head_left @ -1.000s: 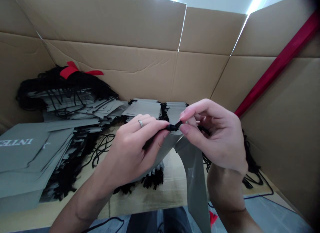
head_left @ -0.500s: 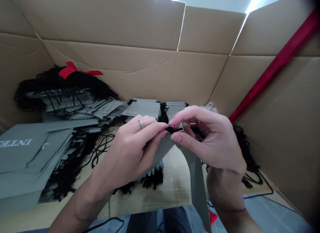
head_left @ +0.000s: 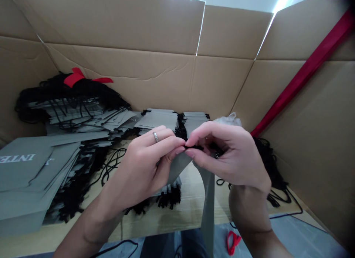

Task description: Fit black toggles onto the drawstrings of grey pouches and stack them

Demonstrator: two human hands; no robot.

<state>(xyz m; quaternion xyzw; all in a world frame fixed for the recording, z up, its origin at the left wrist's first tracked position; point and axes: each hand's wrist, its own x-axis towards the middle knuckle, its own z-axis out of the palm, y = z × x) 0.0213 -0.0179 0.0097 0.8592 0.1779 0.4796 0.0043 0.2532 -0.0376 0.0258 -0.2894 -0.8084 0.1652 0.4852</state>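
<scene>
My left hand (head_left: 144, 165), a ring on one finger, pinches the top edge of a grey paper bag (head_left: 206, 199) held up over the table. My right hand (head_left: 227, 154) meets it fingertip to fingertip and pinches a black cord (head_left: 197, 148) at that same edge. Both hands are closed. The bag hangs down edge-on between my forearms. How the cord sits in the bag is hidden by my fingers.
Flat grey bags with black cord handles lie stacked at the left (head_left: 30, 173) and at the back (head_left: 158, 119). A bundle of black cords with a red tie (head_left: 73, 78) sits far left. Loose cords (head_left: 273, 169) lie right. Cardboard walls (head_left: 166, 73) surround the table. A red band (head_left: 233, 241) lies low.
My right hand has slid left, its fingertips closing in on my left hand's at the cord. The hanging bag has turned more edge-on.
</scene>
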